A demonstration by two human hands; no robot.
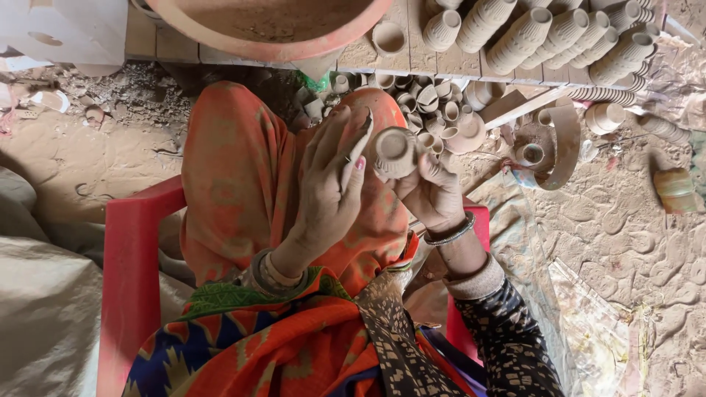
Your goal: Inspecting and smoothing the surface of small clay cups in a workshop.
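Observation:
A small unfired clay cup (pixel 393 151) with a ribbed side is held over my lap, its mouth facing up toward me. My right hand (pixel 432 192) grips it from the right and below. My left hand (pixel 329 176) holds a thin flat scraping tool (pixel 358 147) against the cup's left side, fingers stretched along it. Bangles circle both wrists. My lap is covered by orange patterned cloth (pixel 235 176).
I sit on a red plastic chair (pixel 129 272). A wooden board ahead carries stacked clay cups (pixel 559 37) and a large clay bowl (pixel 272 26). Several loose small cups (pixel 434 110) lie below it. A curved clay strip (pixel 562 147) lies on sandy ground at right.

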